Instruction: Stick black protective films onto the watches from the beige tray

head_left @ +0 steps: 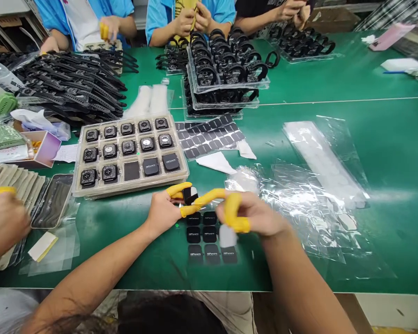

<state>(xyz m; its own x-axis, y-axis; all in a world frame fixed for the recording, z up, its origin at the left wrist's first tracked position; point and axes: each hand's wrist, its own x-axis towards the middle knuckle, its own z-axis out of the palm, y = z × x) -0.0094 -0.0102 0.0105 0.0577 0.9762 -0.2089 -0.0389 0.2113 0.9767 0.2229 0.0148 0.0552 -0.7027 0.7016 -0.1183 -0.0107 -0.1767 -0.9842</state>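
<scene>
My left hand [165, 208], in yellow finger cots, pinches a small black watch case [190, 195] by its edges just above the table. My right hand [249, 213] is slightly blurred; its index finger in a yellow cot reaches across to the watch's glossy face, while the other fingers are bent and apart, and I see nothing held in them. Below both hands lies a sheet of square black HiFuture stickers [212, 254], with one pale blank spot [227, 236]. Left of it stands a tray [132, 184] of watch cases, several with sensor backs up, two with HiFuture covers.
Stacked trays of black watches [226, 83] and a pile of black straps [80, 88] stand farther back. Clear plastic films [310, 218] spread at right. A sticker sheet [212, 137] lies beyond the tray. Co-workers sit opposite; another person's hand [7, 222] is at left.
</scene>
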